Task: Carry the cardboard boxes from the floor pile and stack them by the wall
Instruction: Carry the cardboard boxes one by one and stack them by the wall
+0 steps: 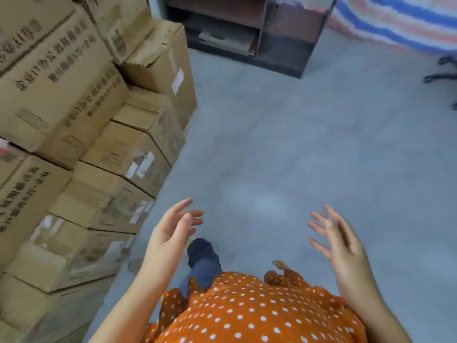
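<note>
Stacking left of grey floor: brown printed cardboard boxes, taped shut; left hand, right hand spread, empty.

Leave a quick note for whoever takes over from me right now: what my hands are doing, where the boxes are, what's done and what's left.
Hands: left hand and right hand are both open, fingers spread, holding nothing, out over the bare grey floor.
Boxes: stacked cardboard boxes stand several layers high on the left.
Done: a good many boxes are stacked there.
Left: no box is being carried, and no floor pile is in view, so find it and check what remains.
Note: a dark shelf unit stands ahead.
</note>
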`<action>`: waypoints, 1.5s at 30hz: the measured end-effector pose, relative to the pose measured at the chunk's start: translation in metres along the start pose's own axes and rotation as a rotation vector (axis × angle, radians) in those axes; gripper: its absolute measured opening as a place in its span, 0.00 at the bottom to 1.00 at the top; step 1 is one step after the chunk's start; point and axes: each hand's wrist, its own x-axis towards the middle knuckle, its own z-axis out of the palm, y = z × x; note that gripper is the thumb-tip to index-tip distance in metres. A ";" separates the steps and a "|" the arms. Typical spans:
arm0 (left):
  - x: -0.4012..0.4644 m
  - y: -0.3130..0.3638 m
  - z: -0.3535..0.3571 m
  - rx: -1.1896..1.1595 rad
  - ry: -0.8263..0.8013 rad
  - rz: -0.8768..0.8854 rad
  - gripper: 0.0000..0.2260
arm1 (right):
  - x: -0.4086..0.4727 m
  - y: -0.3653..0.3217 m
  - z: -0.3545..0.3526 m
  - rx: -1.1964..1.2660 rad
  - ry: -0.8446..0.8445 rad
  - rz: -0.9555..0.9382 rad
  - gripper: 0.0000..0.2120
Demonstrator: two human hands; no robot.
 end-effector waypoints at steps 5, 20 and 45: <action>-0.040 -0.006 0.110 0.074 -0.297 0.008 0.11 | -0.066 0.028 -0.126 0.097 0.310 0.072 0.18; -0.097 0.018 0.355 0.386 -0.929 0.126 0.10 | -0.195 0.104 -0.278 0.404 1.054 0.221 0.11; -0.158 0.085 0.789 0.417 -1.387 0.233 0.12 | -0.110 0.103 -0.574 0.554 1.600 0.155 0.12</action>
